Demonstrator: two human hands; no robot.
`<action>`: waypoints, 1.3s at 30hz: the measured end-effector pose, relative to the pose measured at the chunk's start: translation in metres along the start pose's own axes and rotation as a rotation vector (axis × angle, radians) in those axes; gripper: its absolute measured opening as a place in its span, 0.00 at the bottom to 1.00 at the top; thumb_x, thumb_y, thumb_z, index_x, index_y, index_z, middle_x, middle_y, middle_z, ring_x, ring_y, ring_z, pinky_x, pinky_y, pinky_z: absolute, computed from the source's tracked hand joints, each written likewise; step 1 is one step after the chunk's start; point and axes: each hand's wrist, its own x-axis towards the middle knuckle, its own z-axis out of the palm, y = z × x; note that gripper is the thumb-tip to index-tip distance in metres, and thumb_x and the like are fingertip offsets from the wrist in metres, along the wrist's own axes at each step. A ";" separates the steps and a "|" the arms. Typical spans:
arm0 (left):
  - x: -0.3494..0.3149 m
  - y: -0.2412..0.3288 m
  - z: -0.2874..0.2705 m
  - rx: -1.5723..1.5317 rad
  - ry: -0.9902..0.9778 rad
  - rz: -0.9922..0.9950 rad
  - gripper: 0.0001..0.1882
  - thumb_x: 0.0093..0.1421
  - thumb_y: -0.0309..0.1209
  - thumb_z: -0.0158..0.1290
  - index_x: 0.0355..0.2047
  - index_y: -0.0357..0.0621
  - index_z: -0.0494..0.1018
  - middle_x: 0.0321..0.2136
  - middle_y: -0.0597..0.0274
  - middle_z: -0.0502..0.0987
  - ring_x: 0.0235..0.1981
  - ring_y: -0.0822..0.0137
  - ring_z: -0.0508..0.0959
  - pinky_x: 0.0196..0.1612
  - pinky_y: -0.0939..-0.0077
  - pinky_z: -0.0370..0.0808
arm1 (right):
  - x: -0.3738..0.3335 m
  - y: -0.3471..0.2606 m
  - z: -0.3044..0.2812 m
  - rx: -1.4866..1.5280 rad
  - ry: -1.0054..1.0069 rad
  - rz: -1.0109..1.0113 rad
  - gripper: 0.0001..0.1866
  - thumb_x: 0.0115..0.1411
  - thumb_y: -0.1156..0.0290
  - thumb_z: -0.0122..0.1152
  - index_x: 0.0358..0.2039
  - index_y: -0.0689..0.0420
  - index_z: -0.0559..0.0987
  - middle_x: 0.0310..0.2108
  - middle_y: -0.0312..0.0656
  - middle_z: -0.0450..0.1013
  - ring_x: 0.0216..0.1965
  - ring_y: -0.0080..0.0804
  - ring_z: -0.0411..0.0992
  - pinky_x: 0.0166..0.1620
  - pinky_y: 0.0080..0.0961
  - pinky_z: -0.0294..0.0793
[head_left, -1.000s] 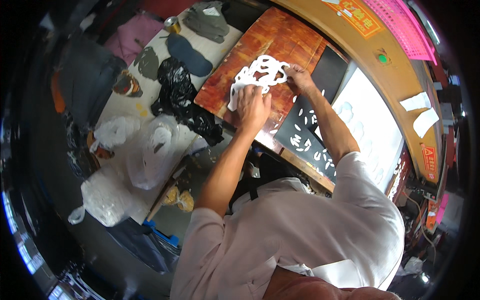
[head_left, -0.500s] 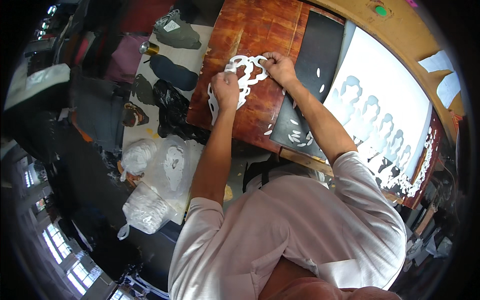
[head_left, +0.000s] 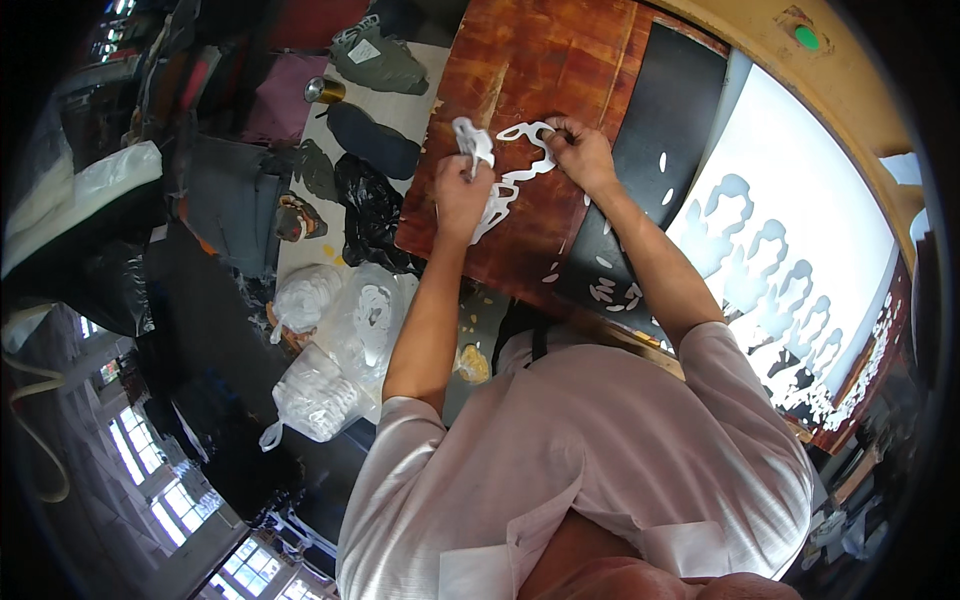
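Note:
My left hand [head_left: 462, 205] is closed round a folded bunch of white cut-out pieces [head_left: 475, 142], thin and flat with looped outlines, over the reddish-brown wooden board [head_left: 560, 60]. To its right, my right hand [head_left: 585, 158] pinches the edge of a curving white cut-out piece [head_left: 549, 160] between thumb and fingers. This piece stretches from the right fingertips back toward more white cut-outs [head_left: 495, 212] beside and below my left hand. Whether all these pieces are joined I cannot tell. My left palm and fingers hide part of the bunch.
Right of the board lies a black strip [head_left: 665, 90] with small white scraps. Beyond it is a white sheet [head_left: 810, 150] with a row of cut-out shapes. On the left stand a grey-green shoe [head_left: 380, 65], a can [head_left: 324, 90], a black plastic bag [head_left: 370, 205] and clear bags [head_left: 315, 395] of white pieces.
The whole view has shifted a little to the right. My left hand now holds its pieces bunched and raised, and the looped cut-out between my hands has drawn out into a longer curve.

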 end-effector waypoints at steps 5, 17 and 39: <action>-0.012 0.011 -0.008 0.224 -0.278 0.250 0.19 0.57 0.36 0.71 0.41 0.35 0.81 0.45 0.45 0.81 0.48 0.47 0.80 0.54 0.55 0.77 | 0.004 -0.002 0.011 -0.456 -0.155 -0.313 0.18 0.69 0.67 0.61 0.56 0.54 0.86 0.45 0.50 0.85 0.47 0.43 0.85 0.54 0.35 0.81; -0.040 -0.018 -0.026 0.659 -0.241 0.320 0.63 0.45 0.59 0.76 0.74 0.47 0.59 0.68 0.44 0.64 0.63 0.38 0.67 0.60 0.40 0.68 | -0.064 -0.029 0.053 -0.628 0.001 -0.182 0.21 0.67 0.60 0.63 0.56 0.56 0.84 0.53 0.57 0.79 0.59 0.56 0.76 0.64 0.45 0.75; -0.143 0.046 0.104 0.327 -0.737 1.060 0.29 0.67 0.29 0.52 0.66 0.27 0.68 0.69 0.33 0.67 0.73 0.33 0.62 0.76 0.39 0.56 | -0.296 0.057 -0.084 -0.846 0.150 -0.212 0.21 0.60 0.71 0.66 0.54 0.61 0.84 0.65 0.55 0.73 0.70 0.59 0.68 0.71 0.50 0.69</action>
